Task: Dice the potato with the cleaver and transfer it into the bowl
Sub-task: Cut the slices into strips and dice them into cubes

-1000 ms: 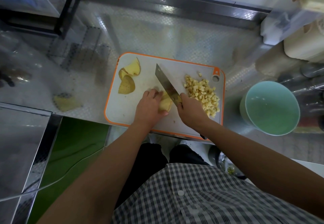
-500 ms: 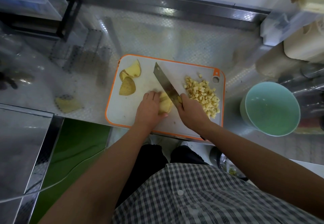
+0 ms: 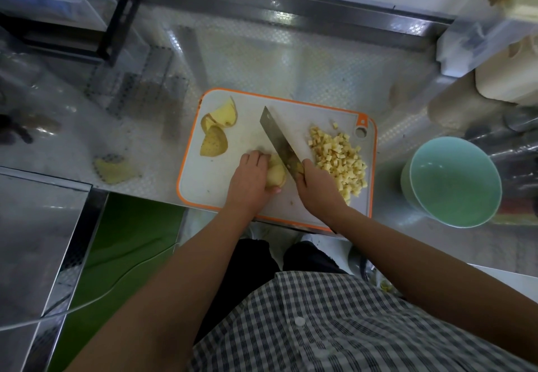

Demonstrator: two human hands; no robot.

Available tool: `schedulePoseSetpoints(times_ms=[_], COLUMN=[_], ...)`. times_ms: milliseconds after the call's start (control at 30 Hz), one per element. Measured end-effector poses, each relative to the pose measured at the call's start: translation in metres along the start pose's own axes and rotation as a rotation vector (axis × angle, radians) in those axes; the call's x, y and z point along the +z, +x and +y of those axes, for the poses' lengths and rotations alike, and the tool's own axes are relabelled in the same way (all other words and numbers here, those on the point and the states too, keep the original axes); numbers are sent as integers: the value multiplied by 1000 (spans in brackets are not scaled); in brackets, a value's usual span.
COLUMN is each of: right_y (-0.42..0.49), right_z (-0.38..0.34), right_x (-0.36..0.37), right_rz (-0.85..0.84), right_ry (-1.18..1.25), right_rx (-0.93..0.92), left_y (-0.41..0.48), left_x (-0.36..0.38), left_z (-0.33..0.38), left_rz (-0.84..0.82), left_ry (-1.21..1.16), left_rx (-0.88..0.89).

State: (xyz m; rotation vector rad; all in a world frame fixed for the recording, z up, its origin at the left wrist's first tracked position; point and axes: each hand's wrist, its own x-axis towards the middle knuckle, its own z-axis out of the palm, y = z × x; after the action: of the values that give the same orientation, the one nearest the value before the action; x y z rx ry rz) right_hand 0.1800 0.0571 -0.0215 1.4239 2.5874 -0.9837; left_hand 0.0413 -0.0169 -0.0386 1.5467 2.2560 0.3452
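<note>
— On the white cutting board with the orange rim (image 3: pixel 214 182), the left hand (image 3: pixel 249 179) curls over the pale yellow potato chunk (image 3: pixel 275 175) and holds it down. The right hand (image 3: pixel 316 185) grips the flat steel cleaver (image 3: pixel 279 138). The blade sits right beside the left fingers (image 3: pixel 256 158).

— What can go wrong?

— I think the blade can nick those fingers if they poke out past the chunk. The chunk looks round, so it may roll or slip when the blade pushes down.

— And the little bits?

— The heap of small potato cubes (image 3: pixel 337 162) lies by the right edge of the board, close to the right hand. A bump from the wrist may knock some onto the shiny metal desk (image 3: pixel 291 66).

— Where do they go?

— Into the round pale green bowl (image 3: pixel 454 185), on the desk off to the right. It sits apart from the board, so cubes may fall in the gap on the way.
</note>
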Motion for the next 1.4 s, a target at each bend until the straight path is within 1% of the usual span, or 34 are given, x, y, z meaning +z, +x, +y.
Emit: schedulePoseSetpoints(times_ms=[67, 167, 333, 533, 733, 833, 1000, 1233, 1400], right_y=[0, -1, 3, 1, -2, -1, 3, 0, 0], right_z=[-2, -9, -11, -12, -4, -10, -10, -4, -6], right_x=[-7, -16, -10, 5, -1, -13, -10, 11, -4], right_rz=[-5, -66, -113, -64, 7, -50, -112, -34, -9], right_ry=[23, -33, -112, -124, 33, -19, -107, -118, -20], right_rx=[-29, -64, -12, 6, -36, -83, -33, -35, -77], left_y=[-1, -3, -2, -2, -1, -1, 0, -2, -3], left_x=[0, 0, 0, -1, -2, -2, -2, -1, -1], left_z=[-1, -2, -2, -1, -2, -2, -2, -1, -4], left_rz=[9, 16, 21, 32, 24, 13, 26, 48, 35], left_ry=[-13, 2, -28, -53, -19, -1, -39, -69, -90], left_rx=[-15, -38, -50, -63, -47, -44, -47, -57, -47])
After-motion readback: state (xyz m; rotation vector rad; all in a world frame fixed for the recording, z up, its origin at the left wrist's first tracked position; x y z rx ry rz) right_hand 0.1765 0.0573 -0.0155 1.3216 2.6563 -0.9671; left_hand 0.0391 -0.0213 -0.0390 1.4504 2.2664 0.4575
